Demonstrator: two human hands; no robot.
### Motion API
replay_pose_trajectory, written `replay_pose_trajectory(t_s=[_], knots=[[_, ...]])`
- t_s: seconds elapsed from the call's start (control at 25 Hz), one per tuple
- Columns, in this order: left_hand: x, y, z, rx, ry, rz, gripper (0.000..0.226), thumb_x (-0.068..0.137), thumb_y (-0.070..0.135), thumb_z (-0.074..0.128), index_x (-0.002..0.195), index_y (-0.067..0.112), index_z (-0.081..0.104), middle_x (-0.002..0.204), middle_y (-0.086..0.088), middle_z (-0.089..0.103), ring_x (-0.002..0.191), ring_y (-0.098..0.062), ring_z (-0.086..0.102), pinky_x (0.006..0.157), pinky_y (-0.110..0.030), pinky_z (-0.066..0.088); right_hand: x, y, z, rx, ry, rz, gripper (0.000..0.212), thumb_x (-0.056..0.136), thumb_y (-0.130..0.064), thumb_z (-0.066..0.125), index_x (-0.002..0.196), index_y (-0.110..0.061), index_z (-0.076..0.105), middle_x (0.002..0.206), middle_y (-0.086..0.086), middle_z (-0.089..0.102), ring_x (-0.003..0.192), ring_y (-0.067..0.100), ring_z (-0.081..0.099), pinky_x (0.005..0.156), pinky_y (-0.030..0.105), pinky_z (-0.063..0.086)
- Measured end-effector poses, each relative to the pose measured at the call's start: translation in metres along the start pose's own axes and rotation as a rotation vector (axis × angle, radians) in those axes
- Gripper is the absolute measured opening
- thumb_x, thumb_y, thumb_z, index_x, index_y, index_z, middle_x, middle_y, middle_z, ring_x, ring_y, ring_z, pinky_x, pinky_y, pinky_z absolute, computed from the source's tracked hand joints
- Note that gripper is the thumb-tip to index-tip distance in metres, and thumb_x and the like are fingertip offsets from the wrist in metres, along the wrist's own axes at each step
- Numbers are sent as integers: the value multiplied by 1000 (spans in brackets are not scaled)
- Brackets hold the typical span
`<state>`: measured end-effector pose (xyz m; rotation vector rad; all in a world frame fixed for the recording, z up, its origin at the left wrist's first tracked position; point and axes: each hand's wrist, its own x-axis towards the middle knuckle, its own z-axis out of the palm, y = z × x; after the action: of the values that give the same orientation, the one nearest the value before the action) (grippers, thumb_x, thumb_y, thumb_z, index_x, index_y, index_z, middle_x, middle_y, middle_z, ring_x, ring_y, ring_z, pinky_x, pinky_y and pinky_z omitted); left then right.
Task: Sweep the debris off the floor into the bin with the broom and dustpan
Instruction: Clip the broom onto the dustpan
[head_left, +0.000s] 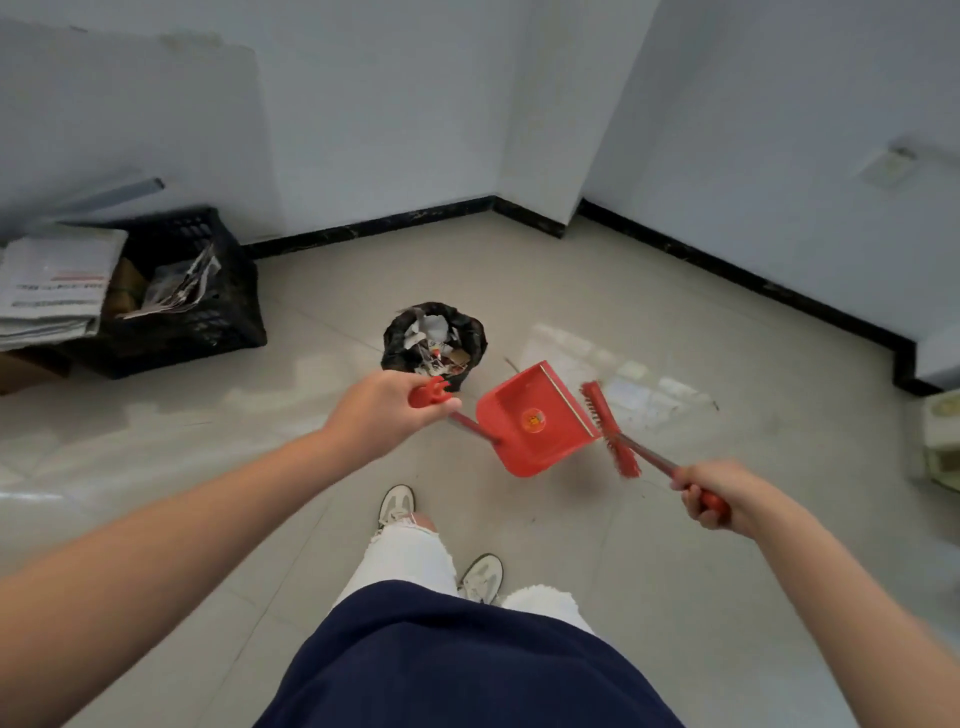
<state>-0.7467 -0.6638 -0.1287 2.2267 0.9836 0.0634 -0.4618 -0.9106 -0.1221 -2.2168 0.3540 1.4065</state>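
Observation:
My left hand (382, 410) grips the red top of the dustpan's handle. The red dustpan (535, 418) hangs low over the tiled floor, its pan showing no debris inside. My right hand (719, 493) holds the red grip of the broom, whose red bristle head (610, 431) lies along the dustpan's open lip. A small bin (435, 340) lined with a black bag stands just behind my left hand, filled with paper scraps and wrappers. A few dark specks lie on the floor right of the broom.
A black plastic crate (182, 296) with papers stands at the left, with stacked newspapers (54, 286) beside it. Walls with black skirting close the far side. A pale object (943, 441) sits at the right edge. My shoes (397, 506) are below the dustpan.

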Motion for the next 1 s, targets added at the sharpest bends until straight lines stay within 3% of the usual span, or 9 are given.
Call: replay_pose_trajectory(t_s=[0.16,0.24,0.4,0.48,0.56,0.68,0.76,1.0], knots=[[39,16,62,251,-143,232,43,83,63,55,91,24,70,73,5,67,76,-20,64,60,-30,46,-9,15,18,142,-51,47,23,88,5,43,73,-13,41,35,-4,34,20,2,35,28,6,19],[50,11,87,317,-223,244,41,84,60,57,93,22,70,87,0,71,87,-24,65,63,-30,42,-17,18,29,179,-104,51,22,88,4,44,75,-14,40,49,-1,34,22,2,36,28,7,19],[49,-9,117,386,-465,159,33,86,43,62,115,29,67,103,0,64,105,-21,59,70,-28,36,-40,10,56,214,-271,50,21,88,3,44,77,-15,39,54,0,33,25,2,37,27,8,19],[49,-12,125,397,-486,198,43,85,34,63,129,35,59,98,2,50,107,-19,56,68,-27,36,-52,1,74,210,-358,62,21,88,3,44,78,-15,40,48,-2,35,25,1,37,27,9,19],[52,-10,132,318,-505,203,58,83,21,63,137,39,50,112,5,47,112,-15,52,68,-29,41,-62,-5,96,146,-399,62,20,87,3,44,80,-16,40,53,-2,36,26,2,37,29,9,21],[50,-4,140,214,-565,202,71,79,8,53,139,43,45,139,15,48,128,-11,47,91,-35,49,-71,-13,114,50,-386,21,19,85,3,44,79,-15,41,57,0,38,27,2,39,31,10,23],[45,0,144,259,-575,194,71,80,7,48,138,48,43,141,17,50,130,-12,46,96,-35,47,-75,-19,115,44,-382,12,20,86,3,44,77,-15,41,55,-1,40,29,2,40,31,10,23],[47,-1,145,331,-624,256,69,79,5,45,135,46,43,135,13,56,120,-19,54,80,-34,48,-82,-18,123,-16,-385,13,18,83,4,42,76,-13,43,40,-6,41,29,2,40,32,10,24]])
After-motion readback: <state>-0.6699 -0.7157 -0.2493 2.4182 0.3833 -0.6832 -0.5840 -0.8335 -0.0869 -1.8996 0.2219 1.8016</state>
